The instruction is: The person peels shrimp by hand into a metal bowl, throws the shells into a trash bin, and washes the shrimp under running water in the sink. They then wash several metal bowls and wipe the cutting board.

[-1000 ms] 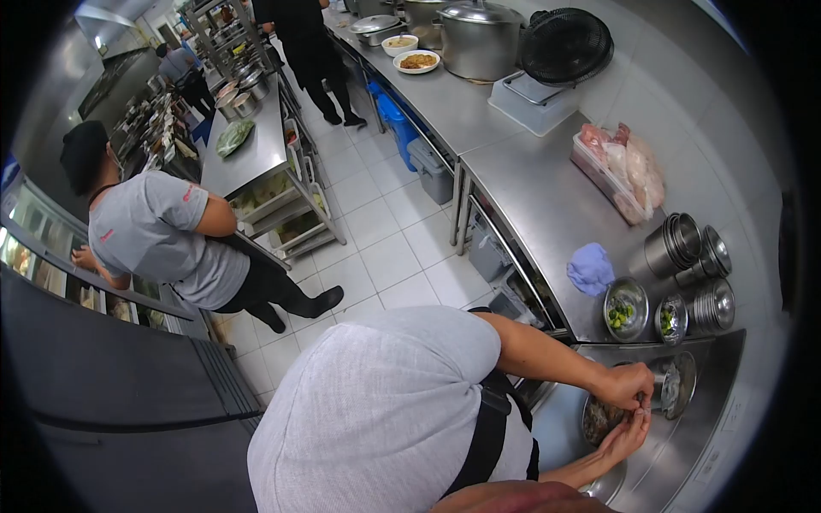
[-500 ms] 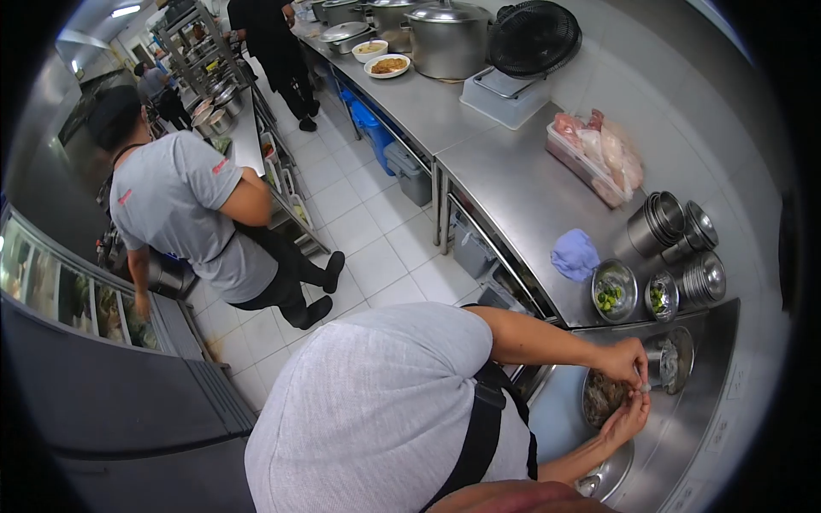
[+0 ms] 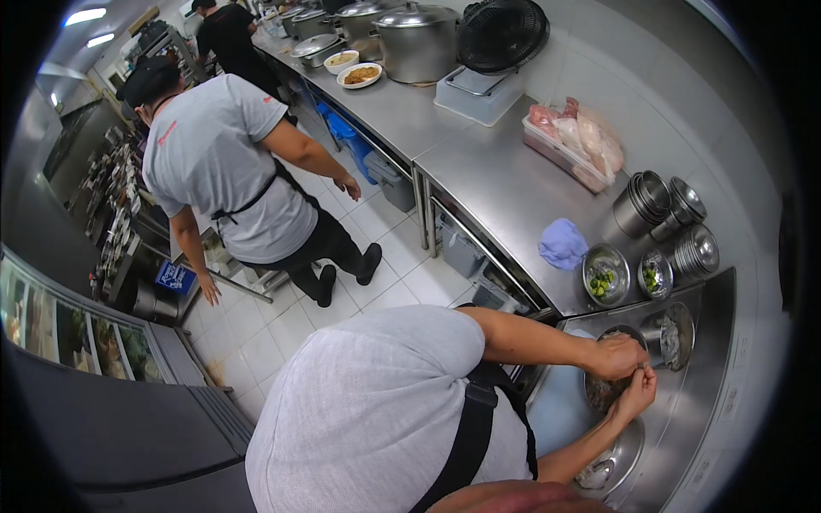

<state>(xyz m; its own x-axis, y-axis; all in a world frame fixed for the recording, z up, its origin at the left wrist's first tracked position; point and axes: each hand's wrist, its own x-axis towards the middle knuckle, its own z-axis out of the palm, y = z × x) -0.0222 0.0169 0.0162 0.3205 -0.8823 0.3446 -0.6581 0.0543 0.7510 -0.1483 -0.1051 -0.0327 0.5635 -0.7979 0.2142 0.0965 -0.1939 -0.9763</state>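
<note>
My left hand (image 3: 617,356) reaches in from above, its fingers pinched together over a metal bowl (image 3: 590,395) of brownish pieces. Just below it, my right hand (image 3: 634,395) has its fingertips closed against those of the left. What lies between the fingertips is too small to make out. Beside them on the right stands a metal pot (image 3: 653,335) with greyish-white pieces (image 3: 672,340) at its mouth. A wider metal bowl (image 3: 631,453), partly hidden by my right forearm, holds something pale. A pale blue surface (image 3: 554,410) shows left of the bowls.
On the steel counter (image 3: 479,175) are two bowls of green pieces (image 3: 603,284), a purple cloth (image 3: 563,244), stacked metal cups (image 3: 641,203), bagged meat (image 3: 575,144), lidded pots (image 3: 417,43) and a black fan (image 3: 502,36). A co-worker (image 3: 231,171) stands behind on the left.
The co-worker in grey has turned and moved right, arms now lowered. My hands stay together over the bowl, with my right fingers shifted slightly upward. The view has shifted a little.
</note>
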